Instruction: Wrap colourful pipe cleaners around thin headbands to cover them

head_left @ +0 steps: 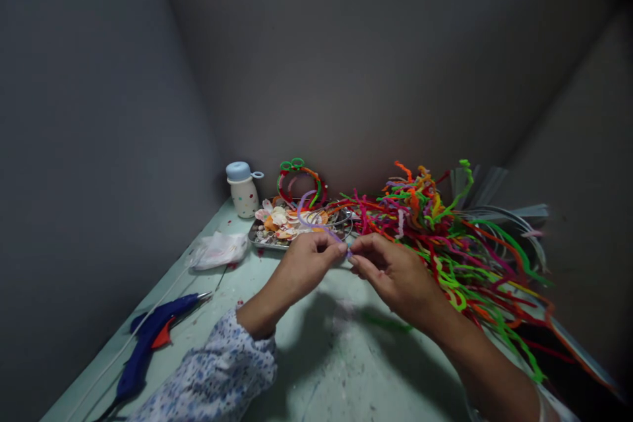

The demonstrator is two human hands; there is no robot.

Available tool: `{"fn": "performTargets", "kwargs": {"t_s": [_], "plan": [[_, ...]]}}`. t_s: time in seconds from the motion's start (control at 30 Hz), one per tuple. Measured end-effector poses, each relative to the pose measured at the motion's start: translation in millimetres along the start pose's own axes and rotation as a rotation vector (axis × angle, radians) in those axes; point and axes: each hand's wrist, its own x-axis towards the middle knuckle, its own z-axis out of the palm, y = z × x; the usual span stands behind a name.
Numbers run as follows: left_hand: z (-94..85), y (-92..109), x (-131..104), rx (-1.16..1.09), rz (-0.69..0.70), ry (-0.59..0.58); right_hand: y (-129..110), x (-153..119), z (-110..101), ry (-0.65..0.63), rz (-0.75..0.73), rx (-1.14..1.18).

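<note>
A purple pipe cleaner point(302, 212) curls up and over from between my two hands, its loose end bent in a hook in front of the tray. My left hand point(312, 262) pinches it with thumb and forefinger. Close beside, almost touching, my right hand point(395, 273) pinches the same strand near its lower end. Both hands are above the table, fingertips facing each other. Just behind them is a metal tray point(270, 246) with petal-like pieces point(279, 216) and small beads in it. My fingers hide the part of the strand between them.
Right of my hands lies a big heap of coloured pipe cleaners point(420, 211). A blue glue gun point(148, 346) with its cord rests at the left, near a white packet point(222, 250). A bottle point(243, 198) and a decorated headband point(321, 188) stand at the back. Grey panels point(356, 79) enclose the table.
</note>
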Motion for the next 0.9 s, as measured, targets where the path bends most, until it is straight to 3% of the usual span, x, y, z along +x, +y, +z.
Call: {"fn": "performTargets", "kwargs": {"t_s": [0.17,0.47,0.9], "plan": [[-3.1,3,0,-0.031,-0.008,-0.012,2,1,0,0.03,-0.001,0.033],[-3.4,6,-2,-0.072,0.035,0.088,-4,2,-6,0.045,-0.073,-0.058],[-2.2,12,-7,-0.032,0.11,0.128,-3,2,-5,0.038,0.02,-0.015]]}}
